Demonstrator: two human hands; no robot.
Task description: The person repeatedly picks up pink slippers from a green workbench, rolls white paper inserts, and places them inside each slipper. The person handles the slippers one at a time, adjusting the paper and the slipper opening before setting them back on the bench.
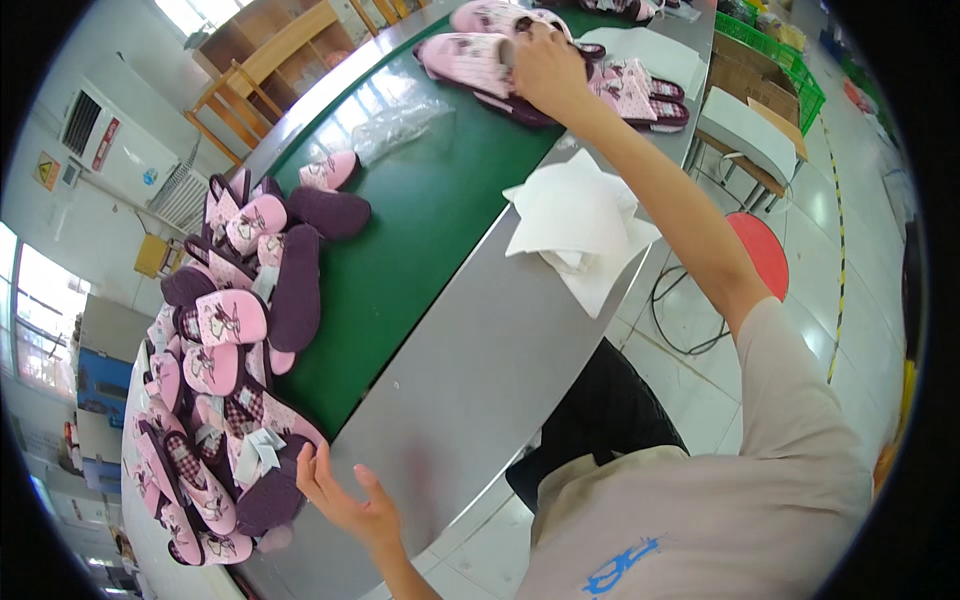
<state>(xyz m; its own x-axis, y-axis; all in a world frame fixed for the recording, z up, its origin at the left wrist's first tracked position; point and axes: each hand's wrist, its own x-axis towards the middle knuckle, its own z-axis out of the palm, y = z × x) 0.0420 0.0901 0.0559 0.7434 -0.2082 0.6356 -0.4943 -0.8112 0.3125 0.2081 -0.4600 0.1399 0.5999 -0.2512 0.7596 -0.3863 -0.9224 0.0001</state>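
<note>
My right hand reaches to the far end of the table, its fingers curled over a pink slipper lying among other slippers. Part of the grip is hidden behind the hand. My left hand is at the near left with fingers spread, holding nothing. Its fingertips are beside a dark purple slipper sole at the edge of a large heap. The heap's slippers, such as one pink slipper, have printed cartoon figures and checked linings. More pink slippers lie right of my right hand.
A green strip runs along the grey metal table. White sheets are stacked near its right edge, and a clear plastic bag lies on the green. Beyond are a red stool, a cardboard box and a green crate.
</note>
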